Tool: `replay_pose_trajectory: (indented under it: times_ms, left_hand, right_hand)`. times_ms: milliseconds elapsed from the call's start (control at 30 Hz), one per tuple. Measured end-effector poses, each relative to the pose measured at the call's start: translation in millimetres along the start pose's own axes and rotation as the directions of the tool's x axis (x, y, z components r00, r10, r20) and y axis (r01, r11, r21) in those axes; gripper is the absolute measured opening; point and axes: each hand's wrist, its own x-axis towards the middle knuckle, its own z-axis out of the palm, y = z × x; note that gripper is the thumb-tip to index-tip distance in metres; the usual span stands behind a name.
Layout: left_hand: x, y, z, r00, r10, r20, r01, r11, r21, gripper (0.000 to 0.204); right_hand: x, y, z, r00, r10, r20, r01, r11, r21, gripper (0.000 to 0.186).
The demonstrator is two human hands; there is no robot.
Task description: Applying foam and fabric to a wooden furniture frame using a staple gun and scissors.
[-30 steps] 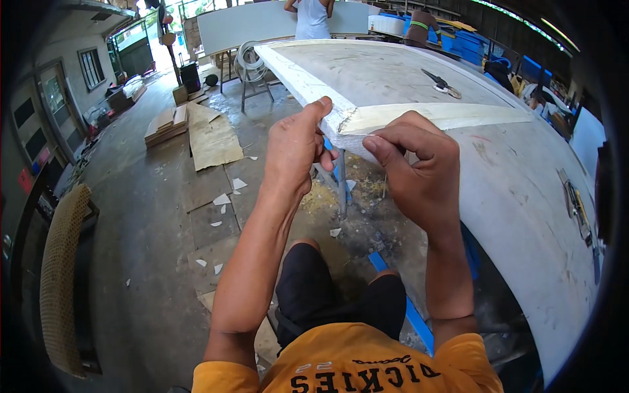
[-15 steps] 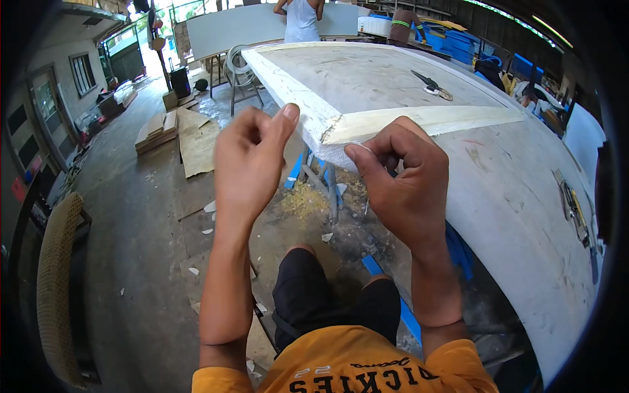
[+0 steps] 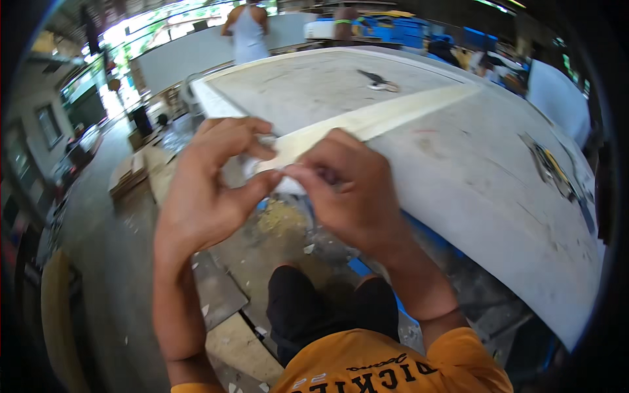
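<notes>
My left hand (image 3: 213,180) is raised at the corner of a large pale panel (image 3: 478,183), thumb and fingers spread in a curve. Its thumb tip comes up against my right hand (image 3: 350,187), whose thumb and forefinger are pinched together. Whatever lies in that pinch is too small and blurred to tell. Just behind the fingertips, a white rough-surfaced corner (image 3: 290,186) of the panel shows in part; my hands hide the rest. A pale flat strip (image 3: 386,118) runs from this corner across the panel.
Dark-bladed scissors (image 3: 379,82) lie on the panel's far part, and hand tools with a yellow piece (image 3: 557,171) near its right edge. Yellowish crumbs (image 3: 282,219) and scraps litter the floor below. A person in a white top (image 3: 249,36) stands beyond, beside another.
My hands have come together, left fingers spreading and left thumb meeting the right thumb. The view has shifted, so the panel appears farther left. A thin white strand showed at my right fingertips earlier.
</notes>
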Motion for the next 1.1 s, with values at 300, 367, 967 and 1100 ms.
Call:
replay_pose_trajectory:
  times_ms: [300,367,967,1100]
  left_hand:
    - [3.0,15.8,6.9,0.952,-0.3,0.062,0.306,0.936,-0.174,0.023]
    - [22.7,19.5,14.2,0.95,-0.301,0.081,0.31,0.94,-0.143,0.022]
    - [82.5,-5.5,-13.2,0.776,-0.219,0.592,0.089,0.967,0.241,0.026]
    - [105.0,8.3,7.9,0.717,-0.331,0.613,0.081,0.913,0.399,0.025]
  right_hand:
    - [-59.7,-113.0,-180.4,0.878,0.433,0.205,-0.391,0.895,-0.213,0.016]
    - [-66.5,-143.0,-224.6,0.957,0.289,-0.009,-0.249,0.807,-0.535,0.028]
    - [45.0,19.6,-463.0,0.758,0.639,-0.13,-0.291,0.152,-0.945,0.053]
    - [25.5,50.2,-328.6,0.845,0.521,0.116,-0.206,0.518,-0.83,0.048]
